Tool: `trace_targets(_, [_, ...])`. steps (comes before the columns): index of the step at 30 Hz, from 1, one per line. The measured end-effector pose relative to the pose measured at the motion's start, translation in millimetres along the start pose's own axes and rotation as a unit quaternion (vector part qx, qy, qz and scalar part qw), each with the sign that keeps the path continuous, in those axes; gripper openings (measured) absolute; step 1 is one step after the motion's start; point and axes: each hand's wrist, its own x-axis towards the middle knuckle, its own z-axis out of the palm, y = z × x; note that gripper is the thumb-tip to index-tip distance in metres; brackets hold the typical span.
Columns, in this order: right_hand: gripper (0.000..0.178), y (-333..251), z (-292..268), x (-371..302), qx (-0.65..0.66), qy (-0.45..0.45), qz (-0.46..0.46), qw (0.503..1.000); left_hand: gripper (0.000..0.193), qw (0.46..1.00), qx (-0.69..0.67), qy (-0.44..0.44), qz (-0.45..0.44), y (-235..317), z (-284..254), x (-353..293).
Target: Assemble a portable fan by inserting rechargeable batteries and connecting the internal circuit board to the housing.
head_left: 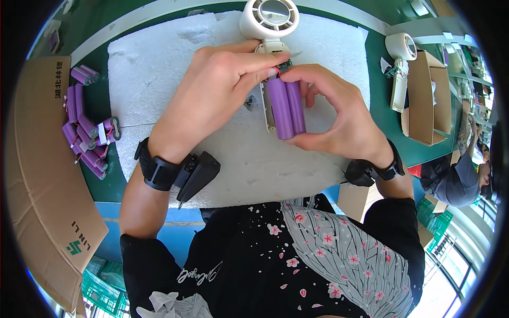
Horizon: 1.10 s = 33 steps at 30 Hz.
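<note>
A purple two-cell battery pack [287, 108] is held by my right hand [339, 108], thumb at its lower end and fingers at its upper end. Red wire shows at the pack's top. My left hand [217, 79] pinches at a small green circuit board [284, 65] just above the pack; its fingertips partly hide the board and wires. Beneath both hands lies an opened white handheld fan [273, 16], its round head pointing away from me. The pack lies over the fan's open handle shell [268, 119], covering most of it.
A white foam sheet [238, 175] covers the work surface. Several purple battery packs [87, 124] lie left, beside a large cardboard box [47, 185]. At right are another opened fan [400, 79] and a small cardboard box [427, 100]. Another person [456, 177] sits at far right.
</note>
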Motion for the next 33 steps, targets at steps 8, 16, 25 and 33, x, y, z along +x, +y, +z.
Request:
trace_targets(8, [0.064,-6,9,-3,-0.102,0.075,-0.066,0.990,0.032,0.996,0.019,-0.068,-0.056,7,-8,1])
trace_targets(16, [0.058,-9,15,-9,-0.193,0.083,-0.096,0.973,0.037,0.996,0.034,-0.075,-0.034,2,-10,1])
trace_targets(25, [0.058,-15,22,-11,-0.235,0.090,-0.074,0.965,0.030,0.998,0.022,-0.058,-0.024,-4,-6,0])
trace_targets(33, [0.058,-13,23,-9,-0.168,0.107,-0.036,0.979,0.041,0.987,-0.031,-0.114,-0.108,2,-13,2])
